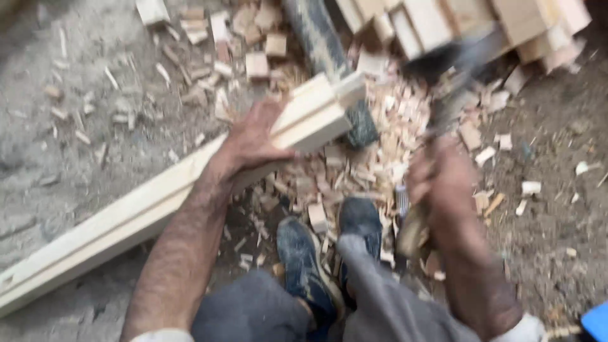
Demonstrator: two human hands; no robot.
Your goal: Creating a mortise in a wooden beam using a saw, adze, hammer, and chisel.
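Nearest, feet: two dark shoes point(304, 259) planted on the ground below the head camera, grey trouser legs point(380, 304) rising toward it.
Right hand: the right hand point(443, 183) is wrapped in a fist round a tool handle; the tool point(453, 63) runs up and away from it to a dark head, badly smeared by motion, so its kind cannot be told for sure, though it looks like a hatchet or hammer.
Left hand: the left hand point(253, 142) lies over the plank point(158, 202), fingers curled on its upper edge, pressing it down just short of its far end.
Plank axis: long pale timber running from lower left, where the frame cuts it off, up to the right; its free end point(329, 104) lies beyond the left hand and rests on a dark block point(326, 44).
Key relation: the plank end sits between the hands, left of the raised tool head and lower; the left hand is much the nearer to it.
Chips: pale offcuts point(380, 145) litter the ground round the block and shoes.
Far: stacked cut wood pieces point(456, 25) at the top edge, partly cropped.
Hidden: the right-hand fingers are blurred; a blue thing point(596, 322) is clipped at the lower right corner.
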